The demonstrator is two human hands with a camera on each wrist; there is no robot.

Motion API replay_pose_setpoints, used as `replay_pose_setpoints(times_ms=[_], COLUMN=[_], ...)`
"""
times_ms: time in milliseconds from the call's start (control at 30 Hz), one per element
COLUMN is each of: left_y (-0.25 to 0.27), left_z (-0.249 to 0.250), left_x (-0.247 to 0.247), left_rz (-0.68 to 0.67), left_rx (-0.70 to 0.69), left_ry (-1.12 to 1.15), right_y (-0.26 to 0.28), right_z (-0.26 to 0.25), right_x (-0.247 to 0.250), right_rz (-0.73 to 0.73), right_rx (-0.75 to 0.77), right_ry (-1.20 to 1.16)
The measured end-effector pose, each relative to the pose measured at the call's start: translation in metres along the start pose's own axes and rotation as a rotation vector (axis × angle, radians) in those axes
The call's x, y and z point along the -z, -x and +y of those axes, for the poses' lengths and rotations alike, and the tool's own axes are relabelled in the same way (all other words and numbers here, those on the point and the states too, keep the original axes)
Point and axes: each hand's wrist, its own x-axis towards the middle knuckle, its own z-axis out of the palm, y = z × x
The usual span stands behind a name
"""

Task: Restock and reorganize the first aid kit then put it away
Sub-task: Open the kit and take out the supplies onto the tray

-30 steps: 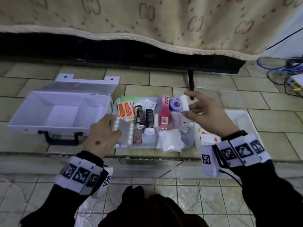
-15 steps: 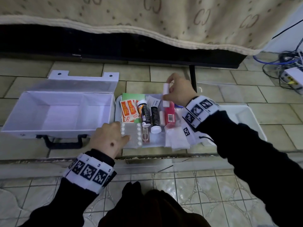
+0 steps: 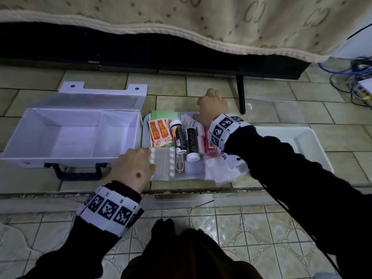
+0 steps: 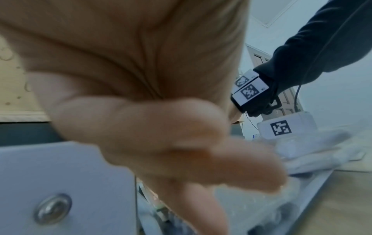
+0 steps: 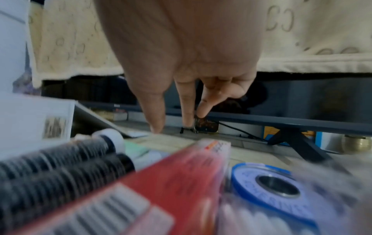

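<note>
Black white-capped tubes [image 3: 178,137], two, lie in clear tray [image 3: 190,169]; right hand [image 3: 212,106] hangs loose-fingered, empty; left hand [image 3: 132,168] touches one pill blister [image 3: 163,166], grip unclear.

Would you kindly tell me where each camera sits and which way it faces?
Head: on the head, facing forward and down at the open white case and supply tray; left hand, right hand, black sleeves show.
Left wrist: along the left hand, which fills the frame, toward the case wall and right sleeve.
Right wrist: along the right hand's downward fingers, low over the red box, toward the patterned cloth.
Shared: head and right wrist show the two dark bottles.
</note>
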Motion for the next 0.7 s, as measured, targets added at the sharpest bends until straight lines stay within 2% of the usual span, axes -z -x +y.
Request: replay_pose_setpoints(times_ms=[100, 233, 433, 600, 700], left_y=[0.007, 0.027, 0.050, 0.027, 0.006], left_z=[0.005, 0.036, 0.121, 0.201, 0.250], left_x=[0.006, 0.039, 0.102, 0.095, 0.065], left_rz=[0.005, 0.063, 0.240, 0.262, 0.109], left_rx=[-0.037, -0.112, -0.369, -0.575, -0.627], left_ry=[0.009, 0.094, 0.180, 0.117, 0.054], right_y=[0.011, 0.037, 0.089, 0.116, 0.124], right_z=[0.013, 0.062, 0.162, 0.222, 0.231], right_x=[0.019, 0.058, 0.097, 0.085, 0.070], right_rz=[0.039, 0.040, 0.091, -0.064, -0.208], right_rx=[-0.009, -0.023, -0.142, -0.249, -0.245], right_ry=[-0.194, -0.416, -0.395, -0.361, -0.318])
